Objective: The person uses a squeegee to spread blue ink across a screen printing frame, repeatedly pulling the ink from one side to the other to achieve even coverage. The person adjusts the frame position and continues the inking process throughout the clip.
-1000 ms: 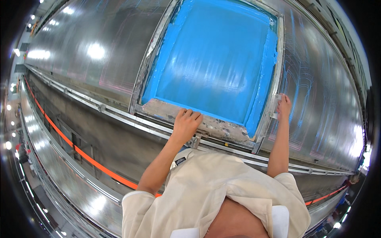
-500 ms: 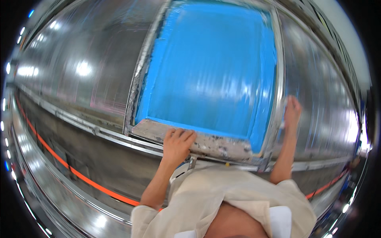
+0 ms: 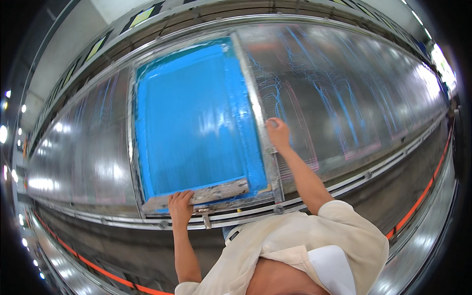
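Seen from above, a person in a cream short-sleeved shirt (image 3: 290, 241) works at a long metal surface (image 3: 319, 83) with a screen-printing frame (image 3: 257, 108) on it. The left hand (image 3: 181, 202) has its fingers bent over a stained squeegee bar (image 3: 221, 191), gripping it near its left end; the thumb is hidden. The squeegee bar extends right from that hand, lying across the near end of the frame. Beyond the left hand spreads the mesh (image 3: 187, 123), coated in bright blue ink. The right hand (image 3: 278, 133) is curled just beside the frame's right side; whether it pinches anything, I cannot tell. Blue and pink lines (image 3: 341, 101) streak the surface right of it. A metal bracket (image 3: 206, 220) sits just below and right of the left hand.
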A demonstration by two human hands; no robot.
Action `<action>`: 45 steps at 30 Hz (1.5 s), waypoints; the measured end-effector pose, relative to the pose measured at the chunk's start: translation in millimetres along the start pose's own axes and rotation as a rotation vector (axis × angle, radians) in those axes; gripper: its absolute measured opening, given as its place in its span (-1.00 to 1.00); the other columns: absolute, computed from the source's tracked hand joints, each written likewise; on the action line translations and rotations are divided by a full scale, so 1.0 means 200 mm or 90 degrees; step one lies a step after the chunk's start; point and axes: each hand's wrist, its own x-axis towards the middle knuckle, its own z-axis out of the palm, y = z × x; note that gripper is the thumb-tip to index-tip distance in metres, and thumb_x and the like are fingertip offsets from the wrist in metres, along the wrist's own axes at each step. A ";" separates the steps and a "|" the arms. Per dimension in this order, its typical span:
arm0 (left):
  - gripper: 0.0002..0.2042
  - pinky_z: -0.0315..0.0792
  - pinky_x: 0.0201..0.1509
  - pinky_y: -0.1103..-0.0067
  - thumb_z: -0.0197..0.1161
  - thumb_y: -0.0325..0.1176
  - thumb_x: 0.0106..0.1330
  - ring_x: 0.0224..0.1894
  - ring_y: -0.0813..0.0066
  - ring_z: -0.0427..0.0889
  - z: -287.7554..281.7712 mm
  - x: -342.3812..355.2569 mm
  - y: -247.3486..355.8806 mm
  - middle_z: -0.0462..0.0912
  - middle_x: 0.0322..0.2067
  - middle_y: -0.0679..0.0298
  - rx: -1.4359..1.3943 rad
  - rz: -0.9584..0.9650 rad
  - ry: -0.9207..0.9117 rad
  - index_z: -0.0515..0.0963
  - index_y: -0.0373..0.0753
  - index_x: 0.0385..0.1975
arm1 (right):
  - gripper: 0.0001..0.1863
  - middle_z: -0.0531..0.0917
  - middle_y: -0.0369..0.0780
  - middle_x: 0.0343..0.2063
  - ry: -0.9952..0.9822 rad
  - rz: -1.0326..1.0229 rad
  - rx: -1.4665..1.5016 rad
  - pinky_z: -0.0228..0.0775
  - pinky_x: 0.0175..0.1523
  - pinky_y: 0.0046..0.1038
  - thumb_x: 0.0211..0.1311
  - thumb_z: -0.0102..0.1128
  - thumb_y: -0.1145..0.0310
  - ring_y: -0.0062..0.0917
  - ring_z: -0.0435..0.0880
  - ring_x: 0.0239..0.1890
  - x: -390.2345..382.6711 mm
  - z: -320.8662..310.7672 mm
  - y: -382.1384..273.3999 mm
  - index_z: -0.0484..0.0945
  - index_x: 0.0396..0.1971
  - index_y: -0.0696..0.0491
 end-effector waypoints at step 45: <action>-0.79 0.44 -0.13 0.28 0.28 -0.34 0.08 -0.23 0.26 0.64 0.58 2.19 -0.82 0.70 -0.24 0.30 0.256 0.335 0.261 0.63 -0.03 -0.24 | -0.74 0.72 -0.18 -0.34 0.009 0.177 -0.183 0.43 -0.15 -0.43 0.31 0.23 0.21 -0.47 0.64 -0.33 0.05 0.02 0.06 0.68 -0.19 0.09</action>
